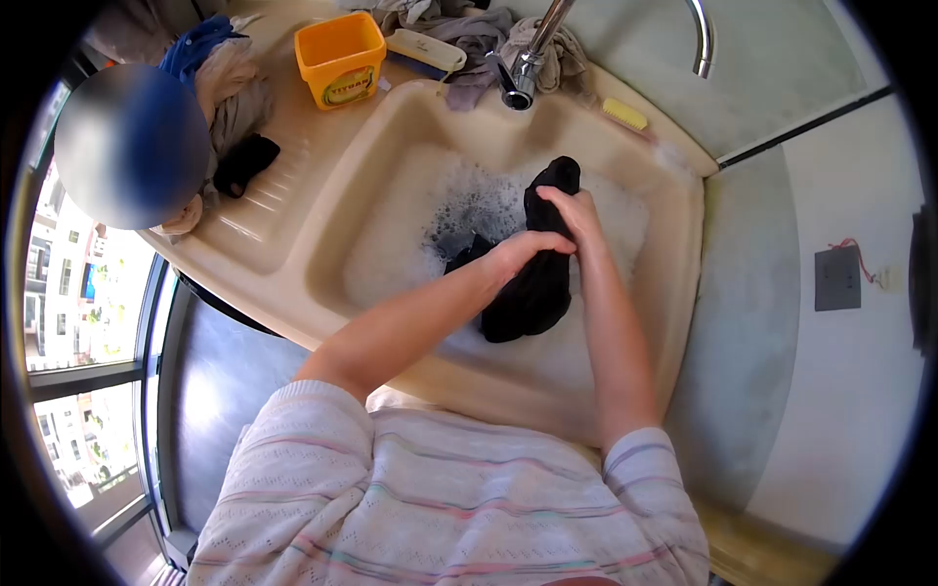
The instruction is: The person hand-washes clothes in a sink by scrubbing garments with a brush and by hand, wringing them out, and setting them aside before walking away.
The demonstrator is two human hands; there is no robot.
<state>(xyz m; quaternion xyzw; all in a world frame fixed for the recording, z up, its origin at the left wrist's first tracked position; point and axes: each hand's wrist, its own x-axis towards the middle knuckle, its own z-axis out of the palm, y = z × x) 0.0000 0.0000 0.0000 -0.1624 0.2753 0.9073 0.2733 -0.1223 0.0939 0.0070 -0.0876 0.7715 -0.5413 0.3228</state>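
Note:
A dark wet cloth (532, 298) is bunched up over the soapy water in the beige sink (332, 210). My left hand (528, 252) is closed around its middle, with the thumb pointing right. Just above and to the right, my right hand (574, 213) grips the upper part of the same cloth. The cloth's top end sticks up beyond my right hand, and its lower part hangs below my left hand. Dark fabric (469, 252) also shows in the suds left of my left hand. Most fingers of both hands are hidden behind the cloth.
The chrome faucet (526, 73) stands behind the sink. A yellow tub (342, 61), a brush (426, 49) and crumpled grey cloths (479, 39) lie along the back. At the right rim is a yellow brush (624, 114). A black cloth (246, 164) lies on the left ledge.

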